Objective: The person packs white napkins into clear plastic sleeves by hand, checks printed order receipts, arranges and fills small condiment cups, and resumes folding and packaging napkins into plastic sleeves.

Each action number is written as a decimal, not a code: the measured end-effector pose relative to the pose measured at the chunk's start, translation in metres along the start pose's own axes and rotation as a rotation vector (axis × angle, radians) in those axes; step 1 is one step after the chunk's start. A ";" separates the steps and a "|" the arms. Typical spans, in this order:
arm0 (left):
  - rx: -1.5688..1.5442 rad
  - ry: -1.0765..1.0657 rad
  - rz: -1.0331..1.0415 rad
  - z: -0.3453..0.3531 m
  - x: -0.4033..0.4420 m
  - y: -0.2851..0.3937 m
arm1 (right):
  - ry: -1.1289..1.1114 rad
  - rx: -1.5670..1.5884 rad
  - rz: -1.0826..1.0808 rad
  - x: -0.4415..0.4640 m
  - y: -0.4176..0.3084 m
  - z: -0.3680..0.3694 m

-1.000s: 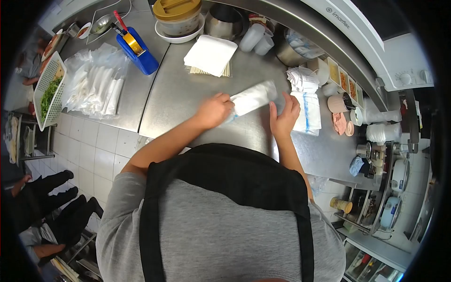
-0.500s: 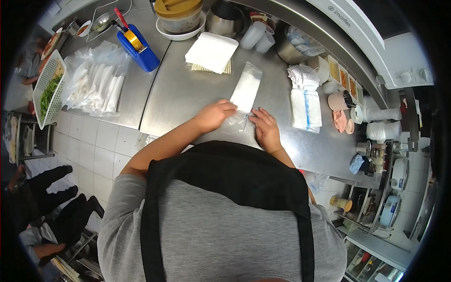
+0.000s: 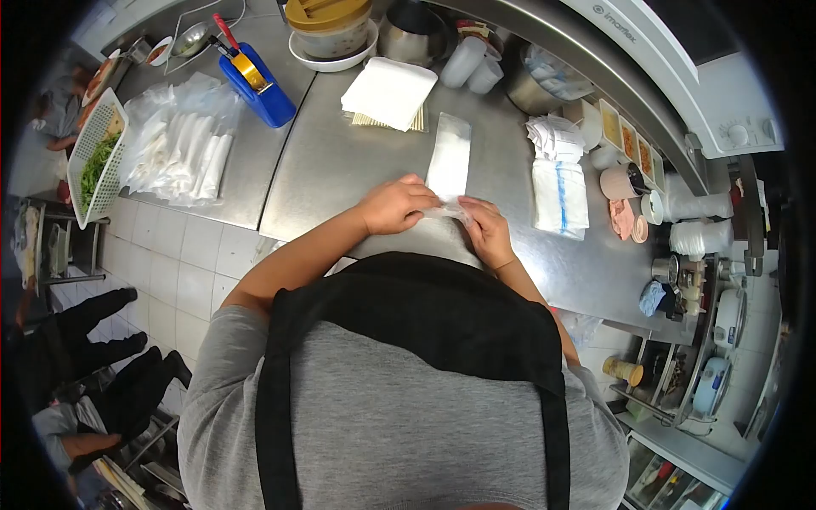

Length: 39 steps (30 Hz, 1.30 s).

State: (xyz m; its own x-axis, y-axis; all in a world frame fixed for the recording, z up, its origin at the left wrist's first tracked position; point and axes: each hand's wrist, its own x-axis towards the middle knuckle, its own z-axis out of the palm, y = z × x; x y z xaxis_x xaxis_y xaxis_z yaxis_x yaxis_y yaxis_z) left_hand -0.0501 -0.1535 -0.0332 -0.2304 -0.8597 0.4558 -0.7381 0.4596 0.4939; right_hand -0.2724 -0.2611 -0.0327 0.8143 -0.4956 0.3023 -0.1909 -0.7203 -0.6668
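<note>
1. Two bare hands meet at the near end of a clear plastic sleeve (image 3: 449,161) with a white insert, lying flat on the steel counter (image 3: 340,170).
2. Left hand (image 3: 395,206): fingers curled, nearly closed, pinching the bunched plastic; its thumb is hard to make out.
3. Right hand (image 3: 489,234): partly closed, fingertips on the same end. Exactly which fingers grip is hidden from me.
4. White sheets (image 3: 389,92) cover most of a slatted mat (image 3: 399,121), beyond the left hand.
5. At the far left, a co-worker (image 3: 64,438) is cut off by the dark rim of the view.
6. Counter edge: it runs just before the apron (image 3: 416,310), which hides part of it.
7. Room to move lies between the sleeve and the blue-striped cloth (image 3: 559,197) on the right, and leftward to the counter seam.
</note>
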 end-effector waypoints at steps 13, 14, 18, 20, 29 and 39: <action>-0.263 0.057 -0.402 0.011 0.012 0.008 | 0.019 -0.092 -0.164 0.001 0.013 0.007; -0.307 0.057 -0.408 0.006 0.011 0.011 | -0.019 -0.101 -0.176 0.002 0.011 0.004; -0.220 0.022 -0.224 -0.006 -0.011 0.004 | -0.143 0.090 0.021 0.006 -0.037 -0.027; -0.122 0.008 -0.100 -0.004 -0.019 0.002 | -0.156 0.230 0.063 0.005 -0.038 -0.029; -0.033 -0.021 -0.072 0.003 -0.021 0.011 | 0.123 -0.256 -0.049 -0.007 -0.011 0.019; 0.062 -0.011 -0.070 0.010 -0.019 0.015 | 0.130 -0.368 -0.022 -0.005 -0.030 0.027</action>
State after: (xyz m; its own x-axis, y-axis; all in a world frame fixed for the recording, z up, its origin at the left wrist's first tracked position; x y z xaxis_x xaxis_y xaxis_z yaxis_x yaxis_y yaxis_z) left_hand -0.0631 -0.1325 -0.0423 -0.1834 -0.8920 0.4132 -0.7905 0.3837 0.4775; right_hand -0.2557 -0.2237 -0.0330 0.7488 -0.5183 0.4131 -0.3772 -0.8458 -0.3774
